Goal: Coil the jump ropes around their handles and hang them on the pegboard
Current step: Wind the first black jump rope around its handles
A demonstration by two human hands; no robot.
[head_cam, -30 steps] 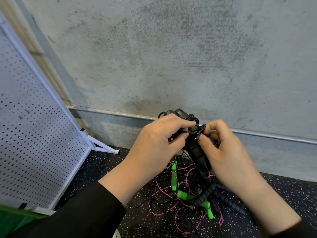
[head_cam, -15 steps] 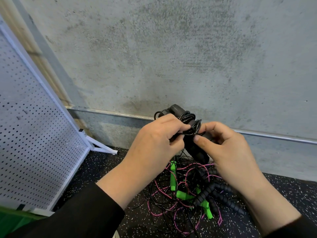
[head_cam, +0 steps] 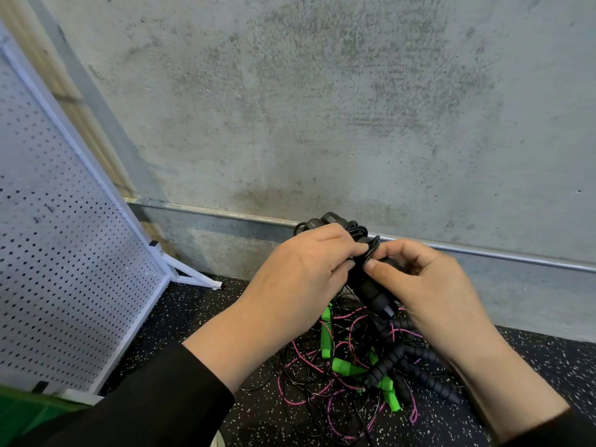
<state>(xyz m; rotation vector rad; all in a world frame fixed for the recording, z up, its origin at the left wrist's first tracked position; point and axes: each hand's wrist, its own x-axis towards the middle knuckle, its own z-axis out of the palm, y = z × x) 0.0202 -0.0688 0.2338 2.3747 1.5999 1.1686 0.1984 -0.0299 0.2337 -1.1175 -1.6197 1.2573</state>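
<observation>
A bare concrete wall (head_cam: 322,108) fills the background above a speckled black floor (head_cam: 258,414). A white pegboard (head_cam: 64,269) leans at the left, cut off by the frame edge. On the floor lies a tangled pile of jump ropes (head_cam: 354,366), pink and black cords with green and ribbed black handles; how many there are cannot be made out. Above it, the left hand (head_cam: 309,269) grips a black jump rope (head_cam: 371,285), coiled round its handles and partly hidden by the fingers. The right hand (head_cam: 429,285) pinches the cord between thumb and forefinger
</observation>
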